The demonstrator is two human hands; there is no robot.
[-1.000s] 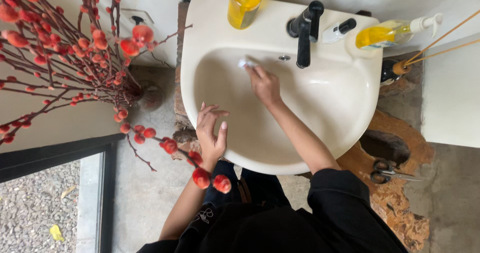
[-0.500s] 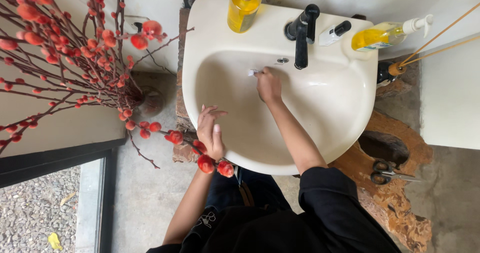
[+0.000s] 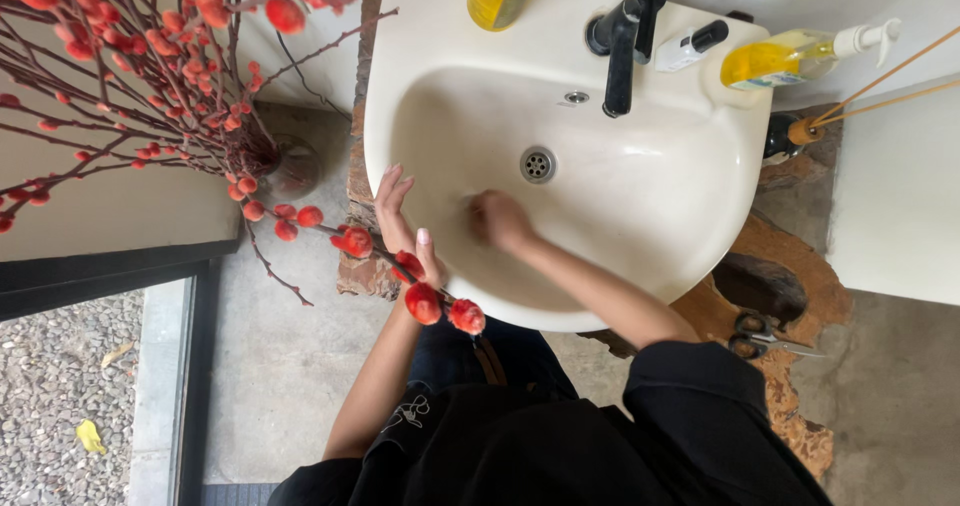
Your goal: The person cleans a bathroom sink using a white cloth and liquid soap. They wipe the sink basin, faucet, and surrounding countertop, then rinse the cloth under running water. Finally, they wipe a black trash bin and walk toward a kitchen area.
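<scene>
Left hand [image 3: 405,221] laid flat, fingers spread, on cream washbasin [image 3: 700,216] rim. Right hand [image 3: 497,218] curled inside bowl near drain [image 3: 538,164]; anything held cannot be told.

A grey concrete floor [image 3: 290,366] runs under the scene, lit by soft, even daylight, with a dark-framed floor-level window [image 3: 90,296] at the left showing gravel [image 3: 60,406] and a yellow leaf [image 3: 90,436] outside. Above that window stands a cream wall [image 3: 110,206], before which red-budded branches [image 3: 150,76] spread from a round vase [image 3: 290,166] on the floor. At the right a white cabinet [image 3: 900,196] stands beside a rough brown wooden stand [image 3: 790,296], where black-handled scissors [image 3: 760,336] lie.
</scene>
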